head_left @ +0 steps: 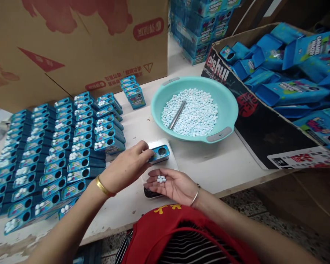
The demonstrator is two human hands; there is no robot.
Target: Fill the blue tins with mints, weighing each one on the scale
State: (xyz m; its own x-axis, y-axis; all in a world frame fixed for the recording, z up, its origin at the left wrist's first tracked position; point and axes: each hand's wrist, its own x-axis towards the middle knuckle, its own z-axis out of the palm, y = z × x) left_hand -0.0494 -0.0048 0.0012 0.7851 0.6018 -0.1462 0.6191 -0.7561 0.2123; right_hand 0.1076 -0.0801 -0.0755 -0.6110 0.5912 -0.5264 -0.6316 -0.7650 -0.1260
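A person's left hand (pixel 125 168) pinches 1 small blue rectangular tin (pixel 160 153) resting on a white tabletop scale (pixel 172 163). The right hand (pixel 174 185) lies open, palm up, just in front of it, with white round tablets (pixel 161 179) on its palm. A teal plastic basin (pixel 231 110) stands beyond.

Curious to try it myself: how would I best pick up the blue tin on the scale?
Probably by its long edges, from above: the blue tin lies flat on the scale, hole upward, so only its thin sides offer a pinch.
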